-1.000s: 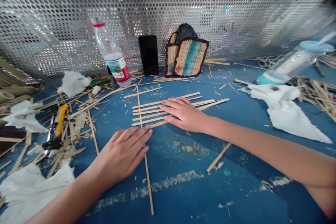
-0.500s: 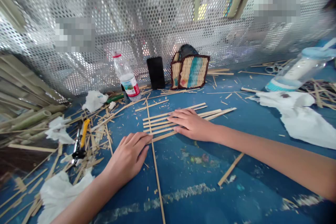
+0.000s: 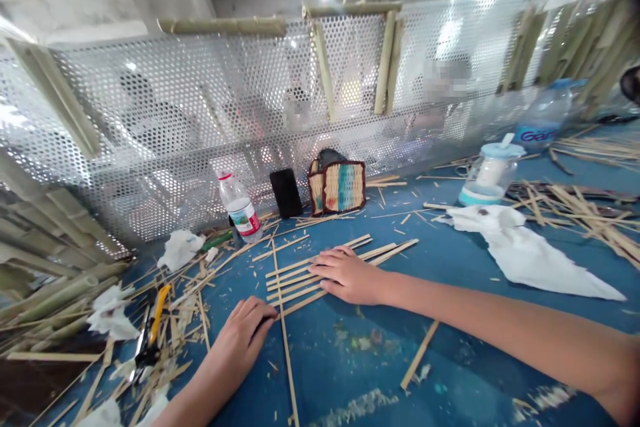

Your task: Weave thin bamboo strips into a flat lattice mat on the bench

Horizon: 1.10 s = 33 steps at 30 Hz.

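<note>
The view has tilted up since a moment ago, so both hands now sit lower and smaller, with more of the perforated metal screen (image 3: 200, 120) showing. The right hand (image 3: 350, 275) stays pressed flat, fingers together, on a row of about six bamboo strips (image 3: 300, 277) lying side by side on the blue bench (image 3: 380, 360). The left hand (image 3: 245, 337) rests flat, fingers together, touching one long strip (image 3: 286, 353) that crosses the row. Behind stand one water bottle (image 3: 240, 208), one black phone (image 3: 286, 192) and one woven panel (image 3: 337, 188).
</note>
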Motion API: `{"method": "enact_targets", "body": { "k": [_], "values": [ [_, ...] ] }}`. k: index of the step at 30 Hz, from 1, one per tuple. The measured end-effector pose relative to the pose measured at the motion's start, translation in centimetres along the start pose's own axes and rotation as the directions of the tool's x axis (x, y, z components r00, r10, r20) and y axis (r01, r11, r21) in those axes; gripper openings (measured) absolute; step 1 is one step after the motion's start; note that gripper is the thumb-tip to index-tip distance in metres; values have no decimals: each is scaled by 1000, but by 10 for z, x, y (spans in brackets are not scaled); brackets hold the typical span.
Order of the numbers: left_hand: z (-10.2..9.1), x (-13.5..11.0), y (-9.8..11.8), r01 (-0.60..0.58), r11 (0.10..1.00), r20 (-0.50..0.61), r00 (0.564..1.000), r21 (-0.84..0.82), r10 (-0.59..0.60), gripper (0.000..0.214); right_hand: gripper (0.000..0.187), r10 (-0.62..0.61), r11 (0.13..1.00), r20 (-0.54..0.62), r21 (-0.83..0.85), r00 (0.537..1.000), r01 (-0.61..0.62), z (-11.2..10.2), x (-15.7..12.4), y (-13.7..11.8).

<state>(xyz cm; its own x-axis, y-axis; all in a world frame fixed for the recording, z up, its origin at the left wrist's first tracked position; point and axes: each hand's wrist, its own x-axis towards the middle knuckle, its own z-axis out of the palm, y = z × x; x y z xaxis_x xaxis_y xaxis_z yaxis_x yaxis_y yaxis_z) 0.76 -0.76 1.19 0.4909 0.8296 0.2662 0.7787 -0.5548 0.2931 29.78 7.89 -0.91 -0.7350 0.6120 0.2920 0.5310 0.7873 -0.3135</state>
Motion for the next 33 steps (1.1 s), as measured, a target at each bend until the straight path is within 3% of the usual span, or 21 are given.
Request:
{"method": "enact_targets", "body": {
  "k": [9, 22, 33],
  "values": [
    [12, -6, -3, 11, 997, -42, 999, 82, -8, 30, 45, -25, 1000, 46, -10, 999, 26, -6, 3, 2],
    [22, -7, -15, 43, 999, -58, 997, -2, -43, 35, 46, -37, 999, 137, -6, 990, 38, -7, 5, 11],
    [10, -3, -6, 45, 999, -18, 999, -26, -45, 31, 45, -29, 999, 98, 39, 995, 25, -5, 5, 13]
  ]
}}
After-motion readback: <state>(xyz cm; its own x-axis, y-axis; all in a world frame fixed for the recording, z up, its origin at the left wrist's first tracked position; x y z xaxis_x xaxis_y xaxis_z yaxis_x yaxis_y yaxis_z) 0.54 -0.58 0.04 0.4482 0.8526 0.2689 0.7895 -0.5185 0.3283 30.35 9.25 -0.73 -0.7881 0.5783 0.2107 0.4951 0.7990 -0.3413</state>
